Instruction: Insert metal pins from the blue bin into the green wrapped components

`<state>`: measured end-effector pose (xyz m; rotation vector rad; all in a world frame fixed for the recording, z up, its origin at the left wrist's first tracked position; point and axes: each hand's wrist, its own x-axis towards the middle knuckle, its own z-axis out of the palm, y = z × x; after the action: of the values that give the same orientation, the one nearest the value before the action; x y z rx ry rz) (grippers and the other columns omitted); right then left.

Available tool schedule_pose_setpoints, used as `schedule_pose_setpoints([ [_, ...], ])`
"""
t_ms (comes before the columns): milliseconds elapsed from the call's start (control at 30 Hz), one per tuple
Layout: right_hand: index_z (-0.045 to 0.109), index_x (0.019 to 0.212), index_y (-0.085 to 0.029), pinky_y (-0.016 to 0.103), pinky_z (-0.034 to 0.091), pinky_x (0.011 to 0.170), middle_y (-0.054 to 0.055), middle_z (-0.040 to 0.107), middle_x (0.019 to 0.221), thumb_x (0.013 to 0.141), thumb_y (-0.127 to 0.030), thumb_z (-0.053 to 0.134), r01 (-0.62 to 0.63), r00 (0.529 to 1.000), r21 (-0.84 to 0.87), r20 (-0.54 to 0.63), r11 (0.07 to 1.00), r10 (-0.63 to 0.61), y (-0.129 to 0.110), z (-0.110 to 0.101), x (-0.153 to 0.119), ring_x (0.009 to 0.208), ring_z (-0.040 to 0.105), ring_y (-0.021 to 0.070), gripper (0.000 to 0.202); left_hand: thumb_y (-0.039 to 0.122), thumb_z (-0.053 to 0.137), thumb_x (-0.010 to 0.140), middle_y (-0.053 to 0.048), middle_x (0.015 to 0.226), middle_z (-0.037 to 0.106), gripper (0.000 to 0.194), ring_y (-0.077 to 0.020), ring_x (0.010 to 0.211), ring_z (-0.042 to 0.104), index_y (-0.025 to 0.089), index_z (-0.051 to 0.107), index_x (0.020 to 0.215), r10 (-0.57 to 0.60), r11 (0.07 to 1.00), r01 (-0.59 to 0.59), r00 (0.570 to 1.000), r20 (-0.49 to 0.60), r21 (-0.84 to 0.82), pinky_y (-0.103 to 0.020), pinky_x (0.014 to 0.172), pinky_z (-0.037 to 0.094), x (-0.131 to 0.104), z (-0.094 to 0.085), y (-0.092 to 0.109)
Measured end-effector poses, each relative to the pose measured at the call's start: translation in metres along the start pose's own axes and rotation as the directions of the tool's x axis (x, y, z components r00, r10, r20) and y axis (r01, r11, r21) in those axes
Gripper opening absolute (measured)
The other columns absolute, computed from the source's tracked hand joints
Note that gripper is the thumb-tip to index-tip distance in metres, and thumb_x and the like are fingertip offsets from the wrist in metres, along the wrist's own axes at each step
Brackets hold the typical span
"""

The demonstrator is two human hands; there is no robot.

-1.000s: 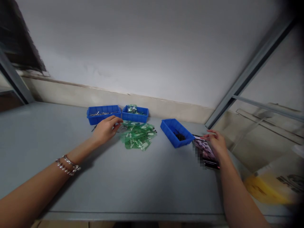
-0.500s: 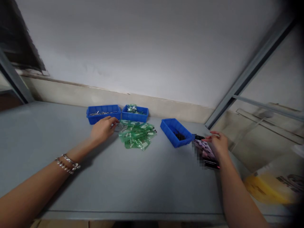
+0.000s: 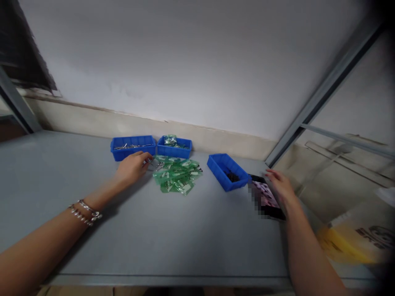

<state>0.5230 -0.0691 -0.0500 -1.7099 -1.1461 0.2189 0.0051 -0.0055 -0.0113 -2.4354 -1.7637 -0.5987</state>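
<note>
My left hand [image 3: 133,166] is closed at the left edge of a pile of small green plastic bags [image 3: 177,174] with white labels. Beside its fingertips lies a thin grey metal thing [image 3: 156,165], too blurred to name; whether the fingers grip it is hidden. My right hand [image 3: 281,187] is open, fingers extended, at the right edge of a phone or tablet [image 3: 266,195] with a pinkish picture on its screen. The device lies on the table by a blue bin [image 3: 217,170] of small dark parts.
Against the wall stand a blue bin [image 3: 119,154] of thin metal pieces and another blue bin [image 3: 174,153] holding green bags. The grey table [image 3: 173,238] has a metal frame post [image 3: 308,119] at its right. A yellow and whitish bag [image 3: 348,244] sits at the far right.
My right hand has drawn back from over the screen to the device's right edge, and the screen is less covered. My left hand is nearly still.
</note>
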Motion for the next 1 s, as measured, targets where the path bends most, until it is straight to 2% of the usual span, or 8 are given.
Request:
schedule_pose_setpoints([
  [100,0.063,0.083,-0.024,0.040,0.052,0.079,0.008,0.071,0.091,0.070,-0.043,0.052,-0.040,0.992,-0.001,0.120,0.999,0.039,-0.006,0.007,0.000,0.088,0.066,0.0253,0.025,0.026,0.044,0.087,-0.009,0.098,0.066,0.028,-0.0218,0.079,0.062,0.018,0.065,0.103,0.017,1.000,-0.017,1.000,0.005,-0.013,-0.032,0.072,0.046,0.000,-0.001,0.000],
  [267,0.066,0.077,-0.025,0.039,0.054,0.073,0.007,0.072,0.083,0.070,-0.045,0.054,-0.082,0.952,-0.048,0.293,0.995,0.093,-0.012,0.003,-0.004,0.078,0.067,0.0260,0.024,0.030,0.043,0.087,-0.009,0.097,0.067,0.029,-0.0223,0.081,0.063,0.019,0.065,0.101,0.000,1.000,-0.001,1.000,-0.022,-0.021,-0.031,0.073,0.047,0.000,0.001,-0.002],
  [433,0.066,0.087,-0.023,0.042,0.051,0.085,0.010,0.071,0.101,0.067,-0.047,0.059,-0.079,0.932,-0.092,0.347,0.993,0.107,-0.017,-0.014,-0.021,0.097,0.065,0.0296,0.032,0.031,0.043,0.087,-0.009,0.095,0.066,0.029,-0.0229,0.081,0.062,0.018,0.065,0.101,0.013,0.999,-0.014,1.000,-0.019,-0.034,-0.032,0.072,0.046,0.000,0.003,-0.003],
  [567,0.063,0.104,-0.021,0.042,0.051,0.085,0.012,0.066,0.117,0.066,-0.052,0.064,-0.026,0.894,-0.133,0.440,0.991,0.082,-0.027,-0.026,-0.045,0.101,0.064,0.0309,0.050,0.029,0.045,0.085,-0.009,0.093,0.066,0.028,-0.0224,0.080,0.062,0.018,0.066,0.100,0.015,0.999,-0.015,1.000,-0.016,-0.050,-0.032,0.073,0.047,0.001,0.001,0.000],
  [733,0.062,0.108,-0.021,0.043,0.050,0.088,0.012,0.066,0.117,0.065,-0.055,0.065,0.001,0.904,-0.131,0.424,0.991,0.055,-0.034,-0.030,-0.061,0.105,0.062,0.0319,0.055,0.027,0.045,0.084,-0.009,0.094,0.066,0.027,-0.0213,0.079,0.062,0.018,0.065,0.100,0.037,0.998,-0.037,0.999,-0.011,-0.057,-0.032,0.074,0.047,0.001,-0.002,0.002],
  [867,0.064,0.101,-0.021,0.043,0.049,0.091,0.012,0.065,0.118,0.059,-0.053,0.068,-0.009,0.949,-0.076,0.314,0.997,0.033,-0.037,-0.030,-0.070,0.110,0.059,0.0321,0.053,0.025,0.045,0.082,-0.009,0.092,0.066,0.028,-0.0229,0.081,0.062,0.018,0.065,0.100,0.039,0.998,-0.038,0.999,0.007,-0.050,-0.033,0.074,0.047,0.001,0.004,-0.004],
  [933,0.063,0.105,-0.022,0.042,0.053,0.084,0.012,0.065,0.116,0.058,-0.051,0.071,-0.031,0.955,-0.039,0.294,0.999,0.041,-0.039,-0.031,-0.076,0.104,0.062,0.0308,0.056,0.021,0.047,0.079,-0.009,0.092,0.066,0.029,-0.0240,0.083,0.062,0.019,0.065,0.101,0.033,0.999,-0.032,0.999,0.043,-0.014,-0.034,0.073,0.047,0.002,0.008,-0.006],
  [1000,0.059,0.112,-0.022,0.039,0.056,0.070,0.010,0.068,0.108,0.057,-0.049,0.073,-0.083,0.935,-0.017,0.344,0.996,0.083,-0.039,-0.031,-0.082,0.090,0.067,0.0283,0.063,0.020,0.049,0.078,-0.009,0.096,0.066,0.028,-0.0240,0.086,0.062,0.019,0.065,0.101,0.015,1.000,-0.015,0.999,0.042,0.015,-0.034,0.075,0.047,0.003,0.005,-0.004],
])
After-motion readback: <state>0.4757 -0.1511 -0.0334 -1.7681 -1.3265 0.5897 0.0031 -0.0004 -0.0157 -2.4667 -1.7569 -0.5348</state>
